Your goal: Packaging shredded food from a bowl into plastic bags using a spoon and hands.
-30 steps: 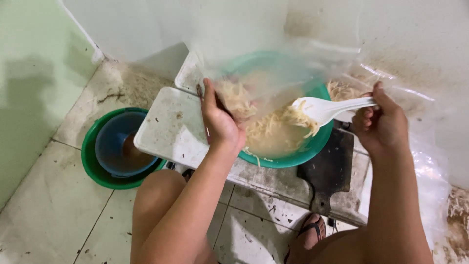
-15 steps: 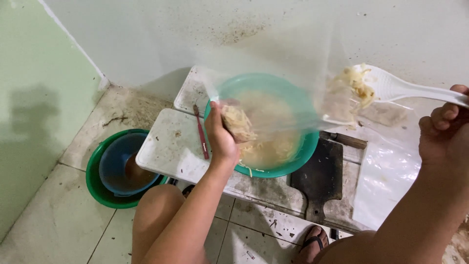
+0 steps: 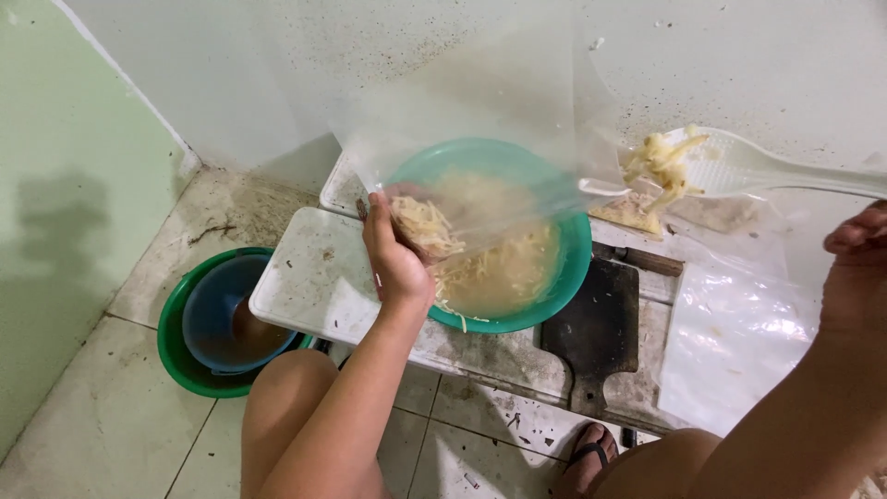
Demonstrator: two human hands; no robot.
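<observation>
**Hand and Bag Positions Over the Bowl**

Far left, a blue bowl (image 3: pixel 222 314) sits nested in a green basin (image 3: pixel 180 356). The left hand (image 3: pixel 395 259) pinches the clear plastic bag (image 3: pixel 480 139) open above the teal bowl (image 3: pixel 554 277) of shredded food. The right hand (image 3: pixel 855 277), apparently closed, holds a white spatula (image 3: pixel 739 166) carrying shreds at the bag's edge.

A home cooking corner at floor level: worn, stained floor tiles (image 3: pixel 120 416) meet a speckled pale wall (image 3: pixel 277 83). A teal bowl (image 3: pixel 568 268) of shredded food, a white cutting board (image 3: pixel 309 282), a dark wooden board (image 3: pixel 601 333) and nested green and blue basins (image 3: pixel 199 356) mark simple household food preparation.
</observation>
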